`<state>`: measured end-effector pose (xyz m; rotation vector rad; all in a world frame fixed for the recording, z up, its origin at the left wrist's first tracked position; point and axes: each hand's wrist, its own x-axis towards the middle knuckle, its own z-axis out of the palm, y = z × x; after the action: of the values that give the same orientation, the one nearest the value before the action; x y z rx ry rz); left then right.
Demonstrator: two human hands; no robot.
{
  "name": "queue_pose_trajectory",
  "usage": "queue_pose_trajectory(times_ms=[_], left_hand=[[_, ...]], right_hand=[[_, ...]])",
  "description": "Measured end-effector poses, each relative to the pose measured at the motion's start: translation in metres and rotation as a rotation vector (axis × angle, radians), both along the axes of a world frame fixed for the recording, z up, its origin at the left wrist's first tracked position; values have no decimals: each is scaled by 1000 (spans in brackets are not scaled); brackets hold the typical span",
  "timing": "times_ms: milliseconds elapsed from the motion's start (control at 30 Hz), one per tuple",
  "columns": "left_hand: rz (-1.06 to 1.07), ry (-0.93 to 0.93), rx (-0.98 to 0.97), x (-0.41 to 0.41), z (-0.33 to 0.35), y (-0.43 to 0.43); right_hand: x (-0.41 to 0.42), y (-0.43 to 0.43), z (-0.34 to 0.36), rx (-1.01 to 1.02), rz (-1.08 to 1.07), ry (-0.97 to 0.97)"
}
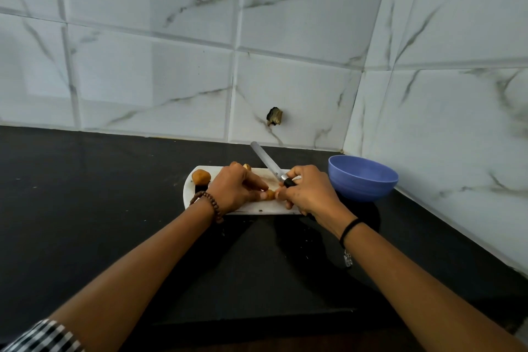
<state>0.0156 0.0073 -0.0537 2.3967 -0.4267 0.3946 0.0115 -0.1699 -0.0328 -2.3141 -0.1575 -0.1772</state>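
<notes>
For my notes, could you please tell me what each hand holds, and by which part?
Right hand grips the knife by its black handle; left hand pinches a small brown piece.

No readable txt, labels, brands, nos. or signs anywhere in view. Only candidate is 1 tiny dark mark on the knife (267,161) blade, just above the handle, too small to make out.
</notes>
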Motion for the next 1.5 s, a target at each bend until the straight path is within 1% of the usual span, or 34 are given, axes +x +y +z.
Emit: queue_pose_trajectory(times_ms=[167,267,367,533,600,700,800,933,1067,1333,1500], left_hand=[[51,29,-22,5,-5,2],[66,9,-53,5,-7,-2],[87,-31,-38,2,-8,-7],[89,-34,-55,2,-10,-8],[103,-40,-52,3,-11,-9],[87,-47,-44,1,-8,-10],[65,-41,-74,1,-7,-8],[52,-50,-117,2,-10,-7],[65,-64,-100,2,-11,-8],[102,-83,-3,3,-10,-11],[96,-94,5,-1,-8,-12]], right_hand=[[0,0,3,23,13,30],[-2,-1,5,56,28,43],[-2,-1,7,38,40,28],[-8,-4,3,11,3,-22],[-14,-8,2,-42,16,-47],[-25,-12,2,-106,54,-3],[-38,-14,1,-244,76,-75],[-50,-14,2,-346,115,-142],[-51,-12,-1,-447,110,-172],[-38,-3,-4,-524,102,-186],[-37,-3,-2,-508,109,-158]])
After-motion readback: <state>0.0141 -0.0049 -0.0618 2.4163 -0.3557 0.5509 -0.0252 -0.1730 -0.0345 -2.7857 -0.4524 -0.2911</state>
